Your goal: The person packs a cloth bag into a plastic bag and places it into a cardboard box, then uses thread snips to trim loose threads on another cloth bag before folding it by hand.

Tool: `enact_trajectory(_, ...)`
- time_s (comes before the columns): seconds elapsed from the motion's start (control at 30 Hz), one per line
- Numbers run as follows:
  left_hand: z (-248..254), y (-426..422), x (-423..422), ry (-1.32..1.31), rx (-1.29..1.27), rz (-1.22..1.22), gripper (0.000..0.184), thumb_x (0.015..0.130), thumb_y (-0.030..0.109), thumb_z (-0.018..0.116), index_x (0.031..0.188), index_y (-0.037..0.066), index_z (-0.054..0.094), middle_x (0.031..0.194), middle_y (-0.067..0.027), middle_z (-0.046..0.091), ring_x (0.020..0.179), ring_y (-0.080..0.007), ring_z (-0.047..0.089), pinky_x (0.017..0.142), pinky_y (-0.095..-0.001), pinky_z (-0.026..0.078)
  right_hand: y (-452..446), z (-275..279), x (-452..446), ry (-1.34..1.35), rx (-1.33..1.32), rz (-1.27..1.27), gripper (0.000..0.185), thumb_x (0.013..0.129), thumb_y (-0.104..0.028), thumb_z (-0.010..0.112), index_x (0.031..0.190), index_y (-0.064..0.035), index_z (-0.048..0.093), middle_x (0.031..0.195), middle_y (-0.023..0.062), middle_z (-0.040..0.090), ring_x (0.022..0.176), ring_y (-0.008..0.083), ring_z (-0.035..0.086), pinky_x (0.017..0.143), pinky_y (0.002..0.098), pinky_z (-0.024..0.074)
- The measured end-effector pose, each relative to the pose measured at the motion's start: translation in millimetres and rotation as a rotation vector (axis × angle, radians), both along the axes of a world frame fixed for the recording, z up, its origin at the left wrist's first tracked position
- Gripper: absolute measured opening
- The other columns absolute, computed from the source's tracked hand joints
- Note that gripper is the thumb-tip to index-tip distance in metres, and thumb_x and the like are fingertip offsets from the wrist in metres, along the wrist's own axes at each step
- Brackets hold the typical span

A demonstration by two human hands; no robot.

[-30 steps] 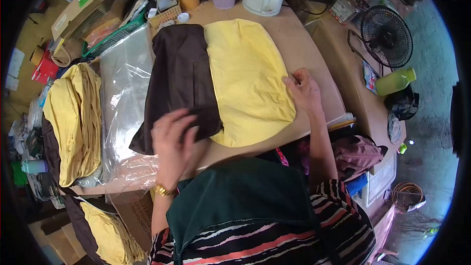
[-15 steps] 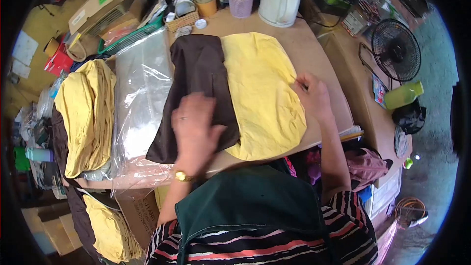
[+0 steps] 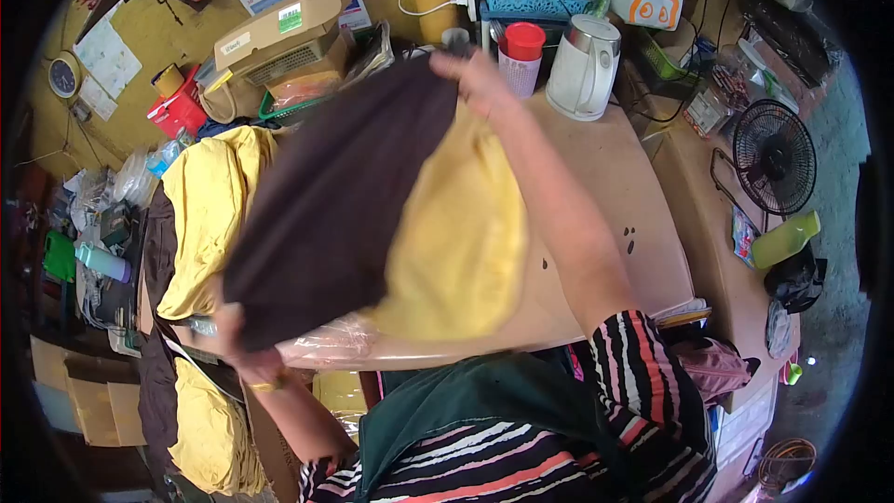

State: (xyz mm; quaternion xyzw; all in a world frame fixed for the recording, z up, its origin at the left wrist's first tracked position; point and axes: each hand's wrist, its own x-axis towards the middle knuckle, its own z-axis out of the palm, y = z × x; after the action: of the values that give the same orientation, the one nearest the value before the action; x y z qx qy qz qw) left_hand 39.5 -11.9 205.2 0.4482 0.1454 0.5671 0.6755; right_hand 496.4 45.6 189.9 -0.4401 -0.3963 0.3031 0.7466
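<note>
A dark brown and yellow cloth piece [image 3: 326, 196] hangs raised and tilted above the table, blurred by motion. My left hand [image 3: 244, 340] is closed on its lower left corner, with the fingers partly behind the brown part. At the upper edge, my right hand [image 3: 480, 88] pinches the brown part. The yellow part [image 3: 466, 233] hangs to the right, below my right forearm. Clear plastic [image 3: 326, 343] shows under the cloth at the table's front edge; the rest of it is hidden. Left of my left hand lies a pile of yellow and brown cloth [image 3: 205, 224].
On the table [image 3: 596, 224] a white electric kettle [image 3: 582, 70] and a red-lidded cup [image 3: 520, 61] stand at the back. Cardboard boxes [image 3: 279, 28] sit back left. A black fan [image 3: 775, 156] and a green bottle [image 3: 785, 240] are at the right.
The cloth has gone from lying flat on the table to being lifted and swung left. My right hand moved up and left to its top edge; my left hand moved down and left.
</note>
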Motion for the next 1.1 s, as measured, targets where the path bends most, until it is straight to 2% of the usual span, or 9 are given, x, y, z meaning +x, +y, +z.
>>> enact_trajectory(0.1,62,3,-1,-0.46,0.349,0.083,0.054,0.078,0.013,0.066,0.127,-0.004,0.051,0.131,-0.0225,0.053,0.114,-0.0283,0.056,0.095,-0.0412,0.046,-45,93,-11,0.233,0.209,0.18,0.017,0.084,-0.01,0.07,0.096,-0.0068,0.059,0.074,-0.0022,0.057,0.046,0.006,0.037,0.043,0.0215,0.0279)
enact_trajectory(0.23,71,-23,38,-0.169,0.727,-0.269,0.052,0.07,0.012,0.067,0.118,-0.001,0.051,0.135,-0.03,0.046,0.119,-0.0367,0.052,0.1,-0.0472,0.042,-65,75,0,0.243,0.13,0.227,0.013,0.086,-0.011,0.069,0.092,-0.0092,0.057,0.066,-0.0052,0.048,0.045,0.0048,0.034,0.041,0.0231,0.0238)
enact_trajectory(0.43,-23,-67,95,0.982,0.658,-0.444,0.018,0.08,0.001,0.056,0.096,0.004,0.05,0.083,-0.018,0.064,0.076,-0.0321,0.066,0.067,-0.0385,0.05,-91,-97,73,-0.334,-0.901,-0.16,0.013,0.086,-0.022,0.064,0.087,-0.0101,0.063,0.062,-0.0003,0.052,0.061,0.011,0.049,0.051,0.0305,0.0378)
enact_trajectory(0.63,-68,-88,93,1.163,0.648,-0.642,0.022,0.087,0.016,0.063,0.104,0.004,0.055,0.089,-0.0188,0.064,0.081,-0.0382,0.063,0.071,-0.0397,0.049,-121,-135,48,-1.017,-0.619,-0.676,0.028,0.091,-0.024,0.055,0.106,-0.0017,0.063,0.095,0.0153,0.066,0.098,0.03,0.061,0.088,0.0326,0.0448)
enact_trajectory(0.7,-49,-78,93,0.939,0.56,-0.784,0.027,0.089,0.017,0.063,0.112,0.005,0.056,0.094,-0.0172,0.065,0.088,-0.0343,0.065,0.077,-0.0376,0.051,-135,-117,33,-0.627,-0.558,-0.389,0.031,0.092,-0.027,0.054,0.11,-0.0021,0.061,0.104,0.016,0.065,0.095,0.0303,0.061,0.091,0.0305,0.0447)
enact_trajectory(0.83,-63,-27,118,1.178,0.963,0.162,0.047,0.082,0.017,0.069,0.121,-0.002,0.051,0.104,-0.0221,0.06,0.1,-0.0392,0.058,0.086,-0.0417,0.047,-187,-87,-45,-0.361,-0.649,0.08,0.036,0.087,-0.02,0.065,0.117,-0.0027,0.059,0.114,0.0157,0.062,0.103,0.0204,0.06,0.088,0.0306,0.0458)
enact_trajectory(0.9,-87,-5,138,1.266,1.014,0.312,0.054,0.078,0.025,0.073,0.119,-0.002,0.052,0.107,-0.0222,0.058,0.1,-0.04,0.056,0.086,-0.0419,0.046,-203,-92,-77,-1.304,-0.478,-0.12,0.037,0.085,-0.015,0.066,0.119,-0.0025,0.057,0.114,0.014,0.063,0.101,0.0187,0.061,0.086,0.0315,0.0476)
enact_trajectory(1.0,-89,15,156,1.65,0.613,-0.075,0.047,0.08,0.024,0.073,0.114,-0.004,0.056,0.12,-0.022,0.055,0.11,-0.0349,0.054,0.093,-0.0401,0.042,-203,-114,-88,-1.236,-0.77,-0.002,0.046,0.083,-0.013,0.068,0.126,-0.0031,0.052,0.12,0.0144,0.06,0.105,0.0204,0.061,0.085,0.0351,0.0501)
enact_trajectory(1.1,-58,1,159,0.845,0.658,-0.824,0.043,0.089,0.034,0.065,0.112,-0.001,0.059,0.13,-0.017,0.05,0.113,-0.027,0.056,0.088,-0.0357,0.047,-187,-158,-76,-0.716,-0.744,0.041,0.048,0.087,-0.014,0.065,0.131,-0.0057,0.048,0.127,0.0155,0.056,0.108,0.0232,0.061,0.084,0.0391,0.052)
